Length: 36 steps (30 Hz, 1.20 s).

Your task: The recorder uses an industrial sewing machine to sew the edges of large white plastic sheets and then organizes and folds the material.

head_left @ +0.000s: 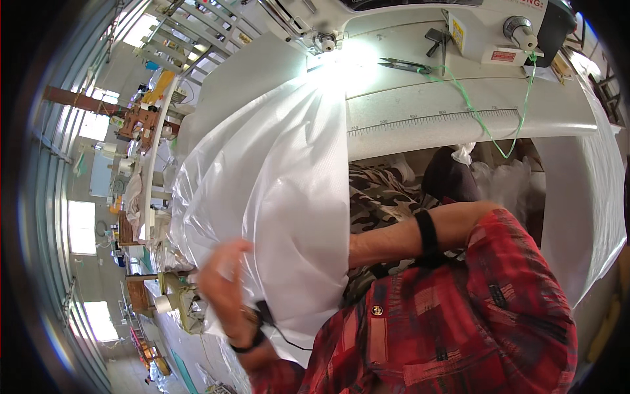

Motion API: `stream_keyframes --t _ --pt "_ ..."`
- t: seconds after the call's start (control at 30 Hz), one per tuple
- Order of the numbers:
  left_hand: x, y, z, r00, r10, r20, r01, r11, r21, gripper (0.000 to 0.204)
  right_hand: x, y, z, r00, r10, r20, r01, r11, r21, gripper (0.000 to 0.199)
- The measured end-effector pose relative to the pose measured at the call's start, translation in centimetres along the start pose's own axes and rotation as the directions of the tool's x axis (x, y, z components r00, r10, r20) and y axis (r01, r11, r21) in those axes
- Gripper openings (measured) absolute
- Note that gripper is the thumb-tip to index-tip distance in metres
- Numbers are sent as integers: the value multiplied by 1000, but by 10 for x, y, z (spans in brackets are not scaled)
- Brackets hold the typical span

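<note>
White, glossy plastic sheeting (295, 190) fans out in long folds from the desk down toward your lap, its upper end gathered near the needle end of a white sewing machine (482, 29), where a glaring light washes out the detail. Your left hand (223, 282), with a dark band at its wrist, is at the lower left part of the sheeting; it is blurred, and I cannot tell whether its fingers are open or gripping the material. Your right forearm (387, 243), ringed by a black band, passes behind the sheeting's straight right edge, so your right hand is hidden and I cannot tell what its fingers do. Right of the glare, slim black pointed snips (403, 65) lie on the pale, smooth desk (407, 95). Bright green thread (472, 108) loops over the desk's front edge and up to the machine. Camouflage trousers (374, 197) show below that edge, above your red plaid shirt (433, 322).
</note>
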State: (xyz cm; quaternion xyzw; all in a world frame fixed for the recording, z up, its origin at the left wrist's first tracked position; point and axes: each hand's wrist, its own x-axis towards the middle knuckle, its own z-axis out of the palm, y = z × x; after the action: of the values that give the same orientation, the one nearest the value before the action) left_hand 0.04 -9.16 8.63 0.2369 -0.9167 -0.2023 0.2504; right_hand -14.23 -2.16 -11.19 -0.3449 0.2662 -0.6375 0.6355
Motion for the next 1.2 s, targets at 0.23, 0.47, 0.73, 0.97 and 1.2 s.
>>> stream_keyframes --t 0.23,0.47,0.73,0.97,1.2 --pt "-53 43 104 980 -25 -196 70 972 226 102 39 -27 29 947 -280 -159 294 953 72 21" --pt "-55 -10 80 548 -763 -343 484 623 -614 44 39 -70 37 766 -515 -385 430 856 -289 20" --pt "-32 -7 23 749 -661 -33 370 459 -808 57 -56 -57 -52 655 -338 -676 -56 870 -490 32" --pt "-61 -54 44 632 -775 3 459 372 -807 66 -47 -50 -56 820 10 -572 -159 964 -211 39" --pt "-89 -143 68 616 -777 129 553 310 -774 50 -149 -125 -61 898 -249 -363 106 923 -370 27"
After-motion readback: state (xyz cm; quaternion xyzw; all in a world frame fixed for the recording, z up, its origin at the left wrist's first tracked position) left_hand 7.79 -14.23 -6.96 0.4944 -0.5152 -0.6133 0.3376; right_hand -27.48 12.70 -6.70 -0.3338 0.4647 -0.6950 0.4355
